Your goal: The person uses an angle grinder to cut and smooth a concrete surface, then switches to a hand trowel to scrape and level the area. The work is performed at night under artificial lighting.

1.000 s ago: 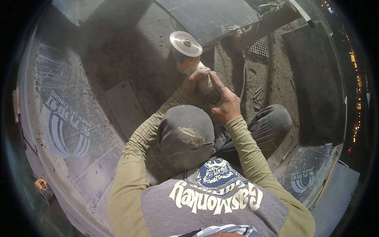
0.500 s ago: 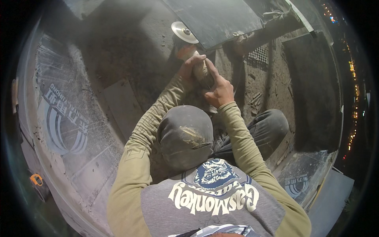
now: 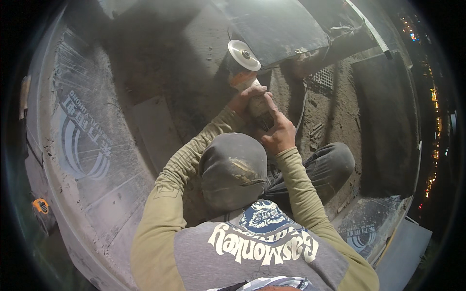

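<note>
Both my hands are wrapped around an angle grinder (image 3: 260,110) with a dusty body and an orange head. Nearer the disc, my left hand (image 3: 245,99) grips the body from the left. My right hand (image 3: 280,132) holds the rear part, its index finger stretched along the body. The pale round disc (image 3: 244,55) points away from me. In view it overlaps the near left corner of a dark flat slab (image 3: 284,31); whether they touch I cannot tell.
A dark panel (image 3: 383,126) stands at the right. Beyond my right hand are a mesh grate (image 3: 322,80) and loose chips (image 3: 316,132). A flat board (image 3: 155,128) lies at the left. Plastic-wrapped boards (image 3: 87,140) line the left edge; an orange-and-black object (image 3: 41,206) is outside them.
The grinder has come nearer to me and to the right, so its disc now overlaps the slab's corner. Both hands moved with it and kept their hold. The view has shifted slightly.
</note>
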`<state>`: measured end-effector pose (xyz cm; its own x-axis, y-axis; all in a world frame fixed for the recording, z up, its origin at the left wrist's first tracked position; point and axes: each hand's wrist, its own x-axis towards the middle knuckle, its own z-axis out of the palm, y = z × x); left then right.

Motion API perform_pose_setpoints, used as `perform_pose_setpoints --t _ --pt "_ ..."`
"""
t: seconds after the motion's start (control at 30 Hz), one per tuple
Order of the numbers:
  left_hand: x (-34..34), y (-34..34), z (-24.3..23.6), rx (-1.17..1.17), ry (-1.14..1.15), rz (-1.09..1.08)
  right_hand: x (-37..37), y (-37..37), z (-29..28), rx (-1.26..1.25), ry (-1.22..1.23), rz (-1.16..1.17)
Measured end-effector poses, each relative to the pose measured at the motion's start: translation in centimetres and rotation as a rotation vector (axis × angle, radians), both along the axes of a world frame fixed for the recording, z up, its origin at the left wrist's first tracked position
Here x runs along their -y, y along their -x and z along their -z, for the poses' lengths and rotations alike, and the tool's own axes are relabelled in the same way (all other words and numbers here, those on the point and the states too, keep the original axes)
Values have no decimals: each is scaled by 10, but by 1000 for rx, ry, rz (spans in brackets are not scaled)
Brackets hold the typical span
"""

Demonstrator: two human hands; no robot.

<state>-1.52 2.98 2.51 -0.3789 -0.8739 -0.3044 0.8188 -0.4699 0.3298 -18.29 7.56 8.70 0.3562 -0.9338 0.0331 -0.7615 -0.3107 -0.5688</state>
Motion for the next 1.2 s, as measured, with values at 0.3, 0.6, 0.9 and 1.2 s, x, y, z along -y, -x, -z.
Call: perform_pose_setpoints --t 0.3,0.6,0.9,1.2 --pt "34 -9 15 54 11 -118 30 -21 1 -74 5 16" --pt "29 -8 0 38 38 -80 32 -16 6 -87 -27 39" --pt "1 7 19 8 -5 -9 -5 2 1 -78 41 23" --pt "-13 18 22 91 10 -120 -13 7 -4 -12 33 6"
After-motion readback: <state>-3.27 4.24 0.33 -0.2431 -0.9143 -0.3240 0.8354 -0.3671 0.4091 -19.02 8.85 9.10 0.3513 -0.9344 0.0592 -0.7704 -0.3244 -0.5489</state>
